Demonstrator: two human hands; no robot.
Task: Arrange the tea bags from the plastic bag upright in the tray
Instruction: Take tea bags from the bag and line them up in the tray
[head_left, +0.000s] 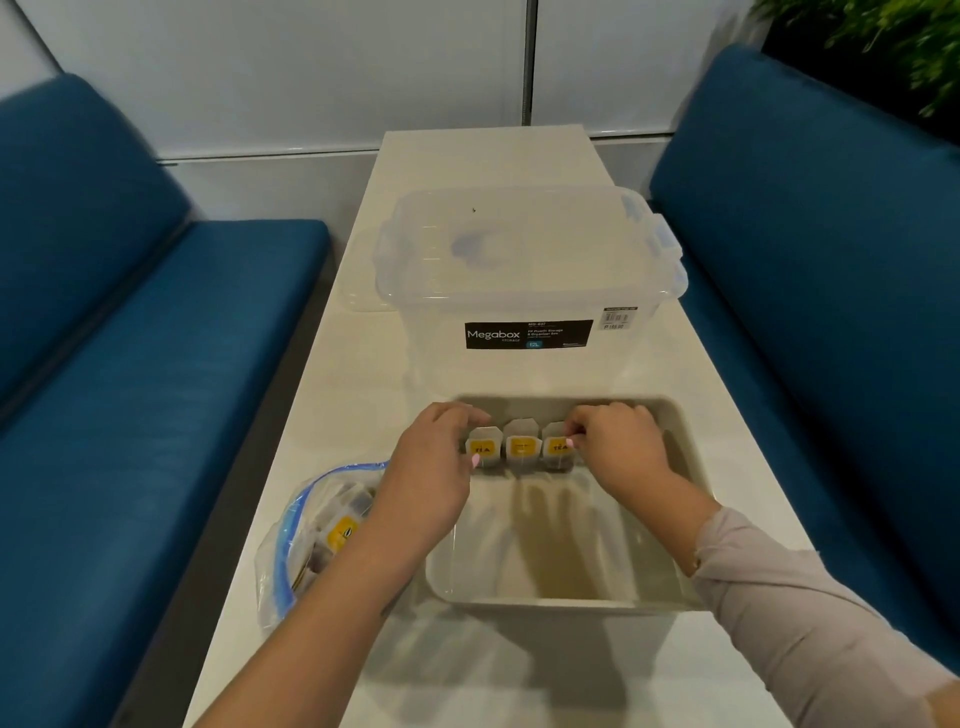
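- A long, pale table (358, 332) is being flanked by blue benches on both sides.
- A clear lidded storage box (524, 270) with a black "Megabox" label is being carried at the middle of the table.
- A beige tray (691, 467) is being carried just in front of that box.
- A clear plastic bag (306, 530) with a blue zip is being supported at the left edge, just beside the tray.

Left hand (441, 457) covers the left edge of the leftmost tea bag (482, 450). Plastic bag (317, 525) contents are blurred (count unclear). Small print on the storage box (524, 270) label is unreadable. Right sleeve (810, 618) is cut off by the frame edge.
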